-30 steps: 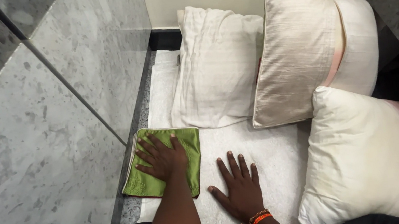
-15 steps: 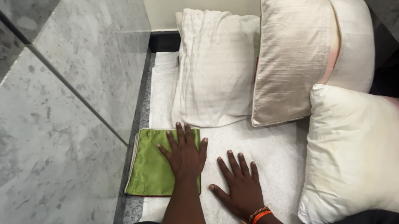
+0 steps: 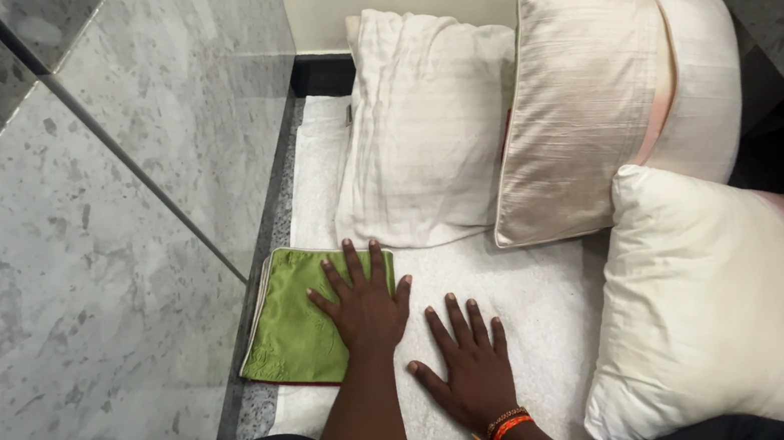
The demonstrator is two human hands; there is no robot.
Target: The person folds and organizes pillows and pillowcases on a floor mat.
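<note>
We find a folded green cloth [image 3: 292, 316] lying flat at the left edge of a white cushioned seat [image 3: 544, 301], its outer side just over the grey stone border beside the speckled marble wall [image 3: 69, 293]. The cloth shows a thin pale and red edging along its left and lower sides. Our left hand [image 3: 363, 304] rests palm down on the right part of the cloth, its fingers [image 3: 353, 260] spread and extended, gripping nothing; the fingertips reach the cloth's upper edge, close to the nearest pillow. Our right hand [image 3: 472, 366] lies flat on the bare seat just beside the left hand, fingers likewise splayed and empty, with an orange and dark band [image 3: 506, 427] at the wrist. Directly above the cloth a white ribbed pillow [image 3: 420, 125] leans against the back wall. To its right a beige satin pillow [image 3: 577, 95] stands tilted, overlapping a cream pillow with a pink band [image 3: 701, 78] behind it. At the right, nearer us, a large cream pillow [image 3: 715, 298] with a pink side sits on the seat, well apart from both hands.
</note>
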